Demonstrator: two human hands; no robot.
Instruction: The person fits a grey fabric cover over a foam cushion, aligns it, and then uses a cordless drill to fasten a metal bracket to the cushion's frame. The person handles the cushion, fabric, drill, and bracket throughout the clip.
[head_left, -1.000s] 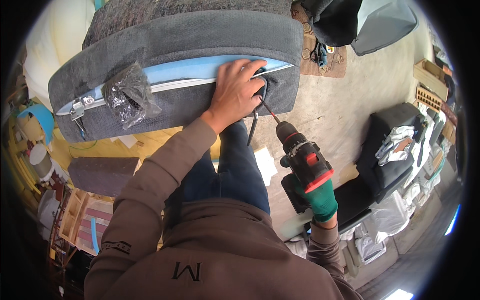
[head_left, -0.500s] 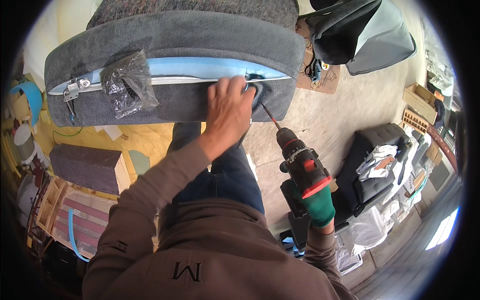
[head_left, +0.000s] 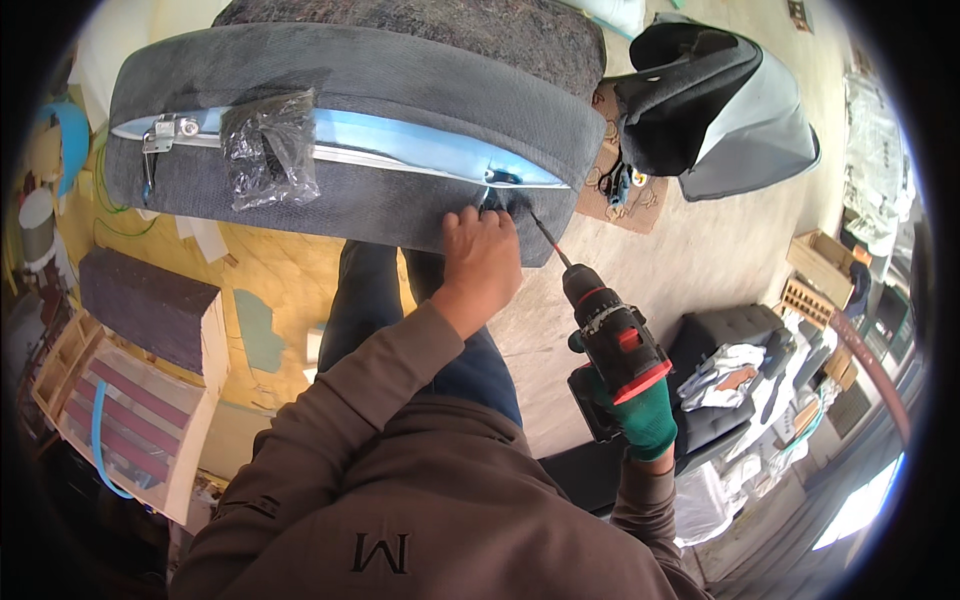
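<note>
A grey upholstered seat piece (head_left: 370, 215) lies across my legs, with a long gap along its edge showing light blue lining (head_left: 390, 138). Near the gap's right end, my left hand (head_left: 485, 262) is bare, its fingers bent and pressed together around a small dark part mostly hidden by them. In a green glove, my right hand (head_left: 638, 412) grips a black and red cordless drill (head_left: 618, 345). The drill's long bit points up-left, its tip close to my left fingertips. A metal hinge bracket (head_left: 160, 135) sits at the gap's left end. Beside it lies a crumpled clear plastic bag (head_left: 268, 150).
Black and grey fabric covers (head_left: 720, 110) lie at the far right, near a patterned brown mat (head_left: 640, 205) with tools. A dark tufted cushion (head_left: 725, 340) stands to the right. At left are a wooden frame with webbing (head_left: 130, 420) and a dark block (head_left: 150, 305).
My left hand has moved down and right, away from the gap's edge. The seat piece has shifted slightly in view, and the drill stays in my right hand.
</note>
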